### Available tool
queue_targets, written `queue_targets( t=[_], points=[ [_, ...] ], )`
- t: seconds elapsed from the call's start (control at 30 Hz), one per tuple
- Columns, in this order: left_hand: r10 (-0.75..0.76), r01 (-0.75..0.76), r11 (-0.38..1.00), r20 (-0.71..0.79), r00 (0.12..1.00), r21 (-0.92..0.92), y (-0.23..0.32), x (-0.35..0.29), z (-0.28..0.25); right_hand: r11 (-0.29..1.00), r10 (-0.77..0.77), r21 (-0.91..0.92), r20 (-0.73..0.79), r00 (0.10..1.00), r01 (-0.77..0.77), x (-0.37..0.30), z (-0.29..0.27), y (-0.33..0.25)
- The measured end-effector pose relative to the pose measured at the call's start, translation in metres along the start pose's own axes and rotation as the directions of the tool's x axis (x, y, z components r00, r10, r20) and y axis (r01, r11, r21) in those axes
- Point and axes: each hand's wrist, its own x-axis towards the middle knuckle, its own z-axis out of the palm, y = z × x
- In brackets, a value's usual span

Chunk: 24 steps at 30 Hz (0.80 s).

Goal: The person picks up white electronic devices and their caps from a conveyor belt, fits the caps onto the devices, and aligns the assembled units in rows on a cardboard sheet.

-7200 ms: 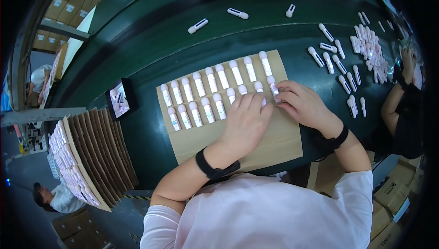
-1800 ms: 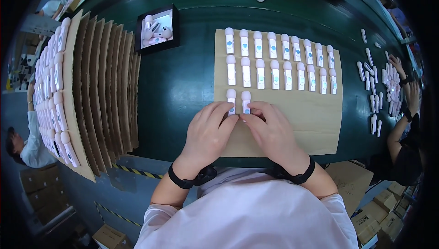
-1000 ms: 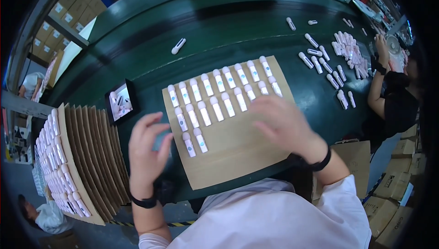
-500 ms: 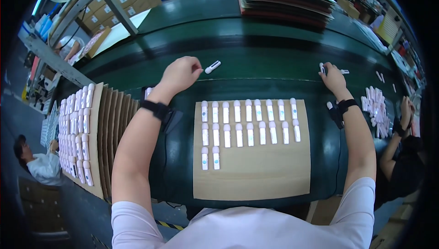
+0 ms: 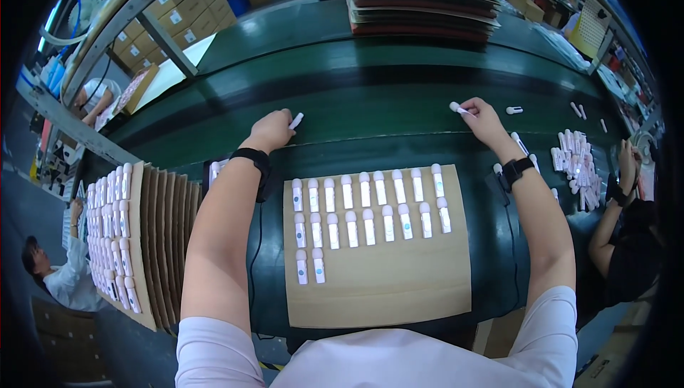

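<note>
Clock was centred on the cardboard sheet (image 5: 377,302). Left hand (image 5: 271,130), between 10 and 11 o'clock, had its fingers closed on one end of a slim white device (image 5: 298,120). Right hand (image 5: 484,121), between 1 and 2, pinched a round-headed device (image 5: 457,108). The sheet bore two rows of nine sticker-marked devices (image 5: 365,192); two more lay between 8 and 9. Loose pile (image 5: 578,163): about 2 o'clock.

Brown cartons (image 5: 178,19) stand piled at upper left — beyond a grey metal frame (image 5: 80,127).
</note>
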Motion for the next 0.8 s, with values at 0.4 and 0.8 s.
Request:
queue_targets(
  t=[0.4,0.8],
  points=[
    [-0.101,-0.089,0.787,-0.271,0.957,-0.611,-0.007,-0.046,-0.013,0.435,-0.116,0.868,0.316,0.942,-0.238,-0.174,-0.018,-0.115],
    [0.060,-0.253,0.148,-0.247,0.967,-0.956,0.091,-0.304,-0.002,0.638,-0.310,0.762,0.119,0.943,0.114,-0.307,0.029,-0.150]
  ],
)
